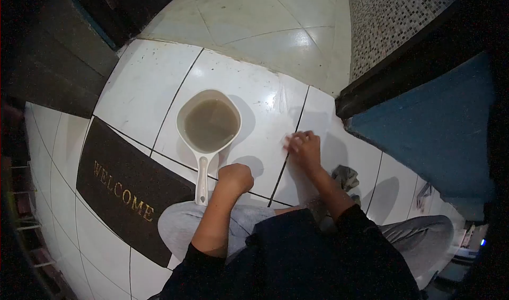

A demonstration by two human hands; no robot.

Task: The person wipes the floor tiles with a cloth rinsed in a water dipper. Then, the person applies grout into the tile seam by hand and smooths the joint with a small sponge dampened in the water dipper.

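Observation:
A white long-handled dipper [202, 175] stands on the white floor tiles, with cloudy greyish-brown water [211, 125] inside. Its handle points toward my lap. Just right of that handle, my left hand [237, 178] is closed in a fist, apart from the dipper; the inside of the fist is hidden. Farther right, over a dark tile joint, is my right hand [305, 150] with bent fingers. Motion blurs its fingertips, and I cannot make out whether they hold anything. A crumpled grey-green cloth [345, 177] lies beside my right wrist.
A dark doormat [124, 194] lettered WELCOME lies left of the dipper. A raised tile edge [254, 62] runs behind it. The blue door or panel [424, 125] stands at the right, near a mosaic wall [389, 19]. My crossed legs [424, 234] border the work area.

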